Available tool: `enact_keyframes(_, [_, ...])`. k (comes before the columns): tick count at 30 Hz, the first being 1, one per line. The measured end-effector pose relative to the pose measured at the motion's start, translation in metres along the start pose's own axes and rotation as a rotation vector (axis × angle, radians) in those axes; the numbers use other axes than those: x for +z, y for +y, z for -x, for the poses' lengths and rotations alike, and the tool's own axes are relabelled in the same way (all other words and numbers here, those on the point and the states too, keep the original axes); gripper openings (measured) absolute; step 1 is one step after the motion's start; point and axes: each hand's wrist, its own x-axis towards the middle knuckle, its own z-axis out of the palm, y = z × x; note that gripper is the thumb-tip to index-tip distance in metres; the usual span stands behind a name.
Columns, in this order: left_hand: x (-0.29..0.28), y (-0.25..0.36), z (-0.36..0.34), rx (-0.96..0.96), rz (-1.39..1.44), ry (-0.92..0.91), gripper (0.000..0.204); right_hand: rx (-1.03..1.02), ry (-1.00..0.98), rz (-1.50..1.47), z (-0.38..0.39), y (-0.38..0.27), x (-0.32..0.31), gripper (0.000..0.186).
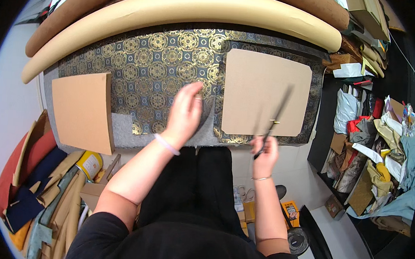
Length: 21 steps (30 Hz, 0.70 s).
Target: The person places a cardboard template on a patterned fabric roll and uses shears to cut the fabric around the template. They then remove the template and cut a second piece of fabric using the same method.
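On blue-gold brocade fabric [164,64], left hand [185,112] flat, fingers together, right hand [265,153] clamped on blurred scissors [275,119], tan cardboard panel [264,92] beneath, yellow round tin [88,163] lower left

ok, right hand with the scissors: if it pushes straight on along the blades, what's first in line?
The right hand holds scissors angled up and away over the tan card panel. Going on, the tips likely meet that panel first, then the patterned brocade fabric at its far edge. Blade height above the card is unclear.

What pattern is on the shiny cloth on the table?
Gold round medallions on dark blue fabric, seen best in the head view.
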Motion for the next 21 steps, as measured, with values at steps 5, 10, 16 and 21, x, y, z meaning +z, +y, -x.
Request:
enact_keyframes(5, [0.087,0.051,-0.012,-0.307,-0.087,0.101,0.073,-0.342,0.438,0.459,-0.117,-0.004,-0.113,0.03])
enact_keyframes(10, [0.112,0.054,-0.02,-0.689,0.162,0.226,0.078,-0.097,0.547,0.787,-0.189,0.002,-0.202,0.041])
enact_keyframes(16, [0.106,0.052,-0.02,-0.751,-0.109,0.063,0.058,0.089,0.302,0.281,-0.19,0.02,-0.235,0.036])
enact_keyframes(21, [0.136,0.071,-0.002,-0.432,-0.512,0.224,0.073,0.11,0.175,0.357,-0.181,0.009,-0.25,0.036])
